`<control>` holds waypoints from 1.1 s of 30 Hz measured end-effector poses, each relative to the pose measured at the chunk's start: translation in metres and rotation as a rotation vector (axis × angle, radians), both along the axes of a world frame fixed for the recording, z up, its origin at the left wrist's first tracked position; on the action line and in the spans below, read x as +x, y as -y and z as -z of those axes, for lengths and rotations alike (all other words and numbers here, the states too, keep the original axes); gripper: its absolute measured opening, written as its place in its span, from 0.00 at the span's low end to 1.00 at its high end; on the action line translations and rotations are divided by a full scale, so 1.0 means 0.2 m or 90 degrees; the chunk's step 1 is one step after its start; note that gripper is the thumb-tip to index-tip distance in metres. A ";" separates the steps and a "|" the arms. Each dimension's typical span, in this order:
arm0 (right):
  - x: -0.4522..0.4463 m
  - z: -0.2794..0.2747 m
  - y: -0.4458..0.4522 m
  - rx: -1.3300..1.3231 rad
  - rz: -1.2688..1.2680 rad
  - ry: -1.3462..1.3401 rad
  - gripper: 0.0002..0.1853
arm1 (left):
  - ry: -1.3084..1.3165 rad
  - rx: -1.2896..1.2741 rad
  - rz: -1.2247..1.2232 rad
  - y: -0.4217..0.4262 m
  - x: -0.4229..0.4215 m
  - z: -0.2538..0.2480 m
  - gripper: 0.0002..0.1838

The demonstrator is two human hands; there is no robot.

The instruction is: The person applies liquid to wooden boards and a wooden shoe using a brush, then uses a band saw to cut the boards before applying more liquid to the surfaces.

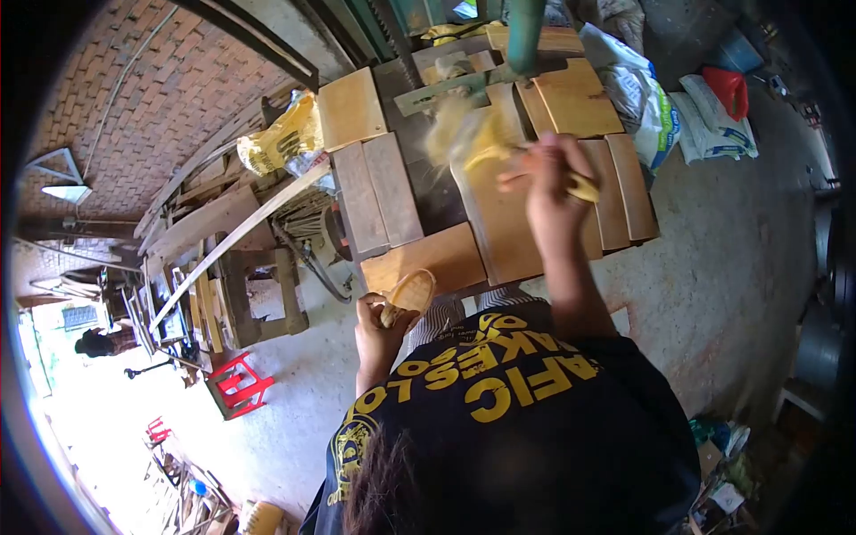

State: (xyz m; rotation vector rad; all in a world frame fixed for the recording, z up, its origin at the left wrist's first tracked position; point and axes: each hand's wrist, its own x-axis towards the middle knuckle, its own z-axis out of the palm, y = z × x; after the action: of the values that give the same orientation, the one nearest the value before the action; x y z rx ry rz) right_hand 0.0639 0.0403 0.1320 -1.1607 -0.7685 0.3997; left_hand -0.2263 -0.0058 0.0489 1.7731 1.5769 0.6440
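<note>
A worker's right hand [557, 174], at 2 o'clock from the middle of the view, grips the handle of what looks like a brush [489, 153], its yellow end blurred at 10 o'clock from the fingers, above a broad board [504, 227]. The left hand [382, 323], at 7 o'clock, grasps a small oval scoop [415, 290], its bowl tipped toward 1 o'clock near a pale plank [450, 252]. More wooden pieces [578, 98] lie across the dark desk [437, 198], where a green post [528, 36] stands at 1 o'clock. A yellow sack [294, 134] sits beyond the desk between 10 and 11 o'clock, a white sack [637, 98] between 1 and 2. Farther out, a red stool [239, 385] rests on the floor [312, 383] at 8 o'clock; a brick wall [187, 71] fills 10 o'clock.
</note>
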 end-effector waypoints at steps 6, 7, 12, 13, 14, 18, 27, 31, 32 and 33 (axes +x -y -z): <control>0.03 0.10 -0.09 -0.012 0.028 0.072 0.12 | -0.003 -0.064 -0.030 -0.01 0.03 -0.05 0.29; 0.00 0.13 -0.10 -0.029 0.020 0.128 0.12 | -0.016 -0.054 -0.029 -0.01 0.04 -0.05 0.29; 0.05 -0.01 -0.02 -0.040 -0.005 0.012 0.14 | -0.018 -0.065 -0.038 -0.02 0.07 -0.08 0.28; 0.08 -0.06 -0.03 -0.015 0.040 0.015 0.15 | -0.020 -0.064 -0.032 -0.03 0.06 -0.08 0.27; 0.10 -0.07 -0.04 0.000 0.066 0.000 0.15 | -0.023 -0.063 -0.027 -0.03 0.06 -0.08 0.27; 0.01 0.11 -0.14 -0.090 0.024 0.134 0.14 | -0.015 -0.060 -0.046 -0.05 0.05 -0.07 0.26; 0.01 0.03 -0.10 -0.073 -0.092 0.107 0.14 | -0.060 -0.066 0.013 -0.08 0.09 -0.15 0.28; 0.03 0.27 -0.26 -0.079 -0.111 0.272 0.13 | -0.061 -0.033 0.012 -0.07 0.09 -0.13 0.26; 0.04 0.29 -0.25 -0.072 -0.083 0.342 0.12 | -0.072 -0.027 0.012 -0.07 0.08 -0.13 0.26; 0.01 0.19 -0.21 -0.044 -0.060 0.358 0.12 | -0.056 -0.021 -0.006 -0.06 0.08 -0.12 0.26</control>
State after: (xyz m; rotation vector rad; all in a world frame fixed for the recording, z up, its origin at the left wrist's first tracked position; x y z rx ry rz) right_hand 0.0660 0.0830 0.0937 -1.3224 -1.3085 0.1742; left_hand -0.2107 0.0064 0.0732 1.7925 1.6459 0.5478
